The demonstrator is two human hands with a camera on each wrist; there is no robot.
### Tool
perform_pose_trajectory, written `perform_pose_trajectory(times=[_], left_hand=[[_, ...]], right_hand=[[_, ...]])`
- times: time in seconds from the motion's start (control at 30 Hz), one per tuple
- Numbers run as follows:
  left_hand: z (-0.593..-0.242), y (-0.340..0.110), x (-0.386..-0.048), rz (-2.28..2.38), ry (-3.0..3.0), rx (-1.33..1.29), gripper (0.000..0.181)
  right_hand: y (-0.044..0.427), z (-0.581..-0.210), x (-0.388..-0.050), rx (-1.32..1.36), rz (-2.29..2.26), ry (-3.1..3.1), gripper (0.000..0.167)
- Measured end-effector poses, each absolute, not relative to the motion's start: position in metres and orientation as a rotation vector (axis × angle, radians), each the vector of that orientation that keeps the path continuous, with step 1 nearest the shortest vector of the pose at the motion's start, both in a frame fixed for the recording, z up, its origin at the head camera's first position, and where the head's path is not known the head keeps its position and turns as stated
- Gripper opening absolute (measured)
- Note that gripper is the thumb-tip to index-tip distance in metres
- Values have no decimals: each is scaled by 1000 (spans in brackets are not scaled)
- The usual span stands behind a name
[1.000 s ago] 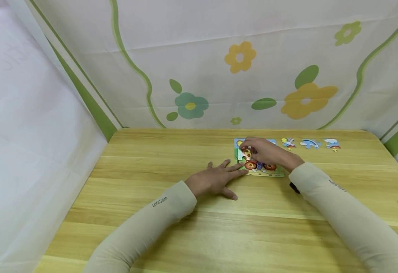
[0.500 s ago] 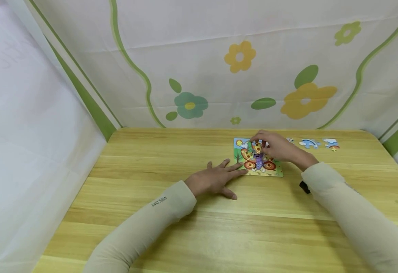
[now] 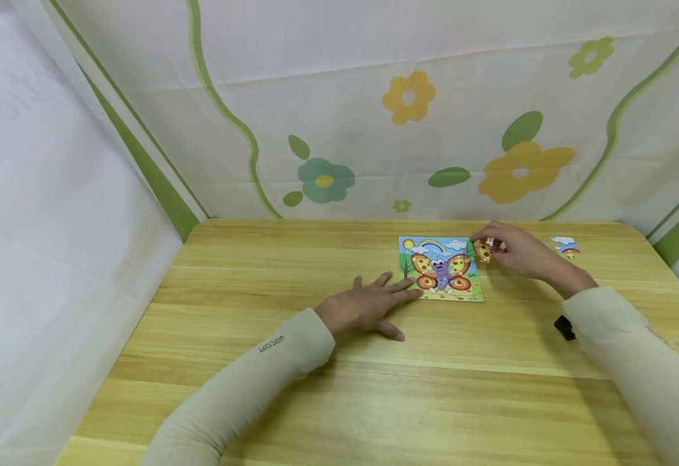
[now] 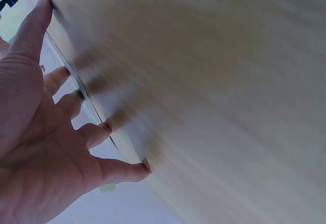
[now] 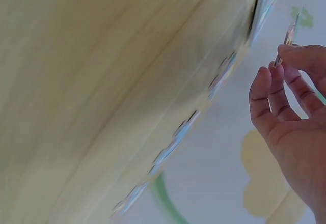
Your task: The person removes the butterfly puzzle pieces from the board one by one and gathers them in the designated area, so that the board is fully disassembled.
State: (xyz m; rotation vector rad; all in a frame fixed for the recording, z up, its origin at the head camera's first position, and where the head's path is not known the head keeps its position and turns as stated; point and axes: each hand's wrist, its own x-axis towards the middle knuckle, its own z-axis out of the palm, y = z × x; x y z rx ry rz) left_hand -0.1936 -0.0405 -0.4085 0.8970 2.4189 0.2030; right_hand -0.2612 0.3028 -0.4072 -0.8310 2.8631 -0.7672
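A butterfly jigsaw puzzle [image 3: 441, 266] lies on the wooden table near its far edge. My left hand [image 3: 368, 305] rests with fingers spread, its fingertips touching the puzzle's lower left corner. In the left wrist view that hand [image 4: 56, 142] holds nothing. Just right of the puzzle, my right hand [image 3: 522, 251] pinches a jigsaw piece [image 3: 482, 251] with an orange and yellow spotted pattern. The right wrist view shows this jigsaw piece [image 5: 288, 36] edge-on, raised off the table between thumb and fingers of the right hand [image 5: 300, 107].
Loose jigsaw pieces lie in a row to the right; one blue and white piece [image 3: 565, 244] shows, while the hand largely hides the others. The right wrist view shows a middle piece [image 5: 174, 141] of that row. A flower-printed white curtain [image 3: 339, 110] hangs behind the table.
My right hand has lifted the jigsaw piece from the puzzle's left wing, across the butterfly, to beyond the puzzle's right edge. The left hand has stayed in place.
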Motion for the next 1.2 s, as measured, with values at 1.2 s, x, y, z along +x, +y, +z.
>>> perform_pose_trajectory(times=[1.2], left_hand=[[-408, -40, -192, 202, 2430, 902, 90]], right_hand=[[335, -429, -251, -724, -648, 2817, 50]])
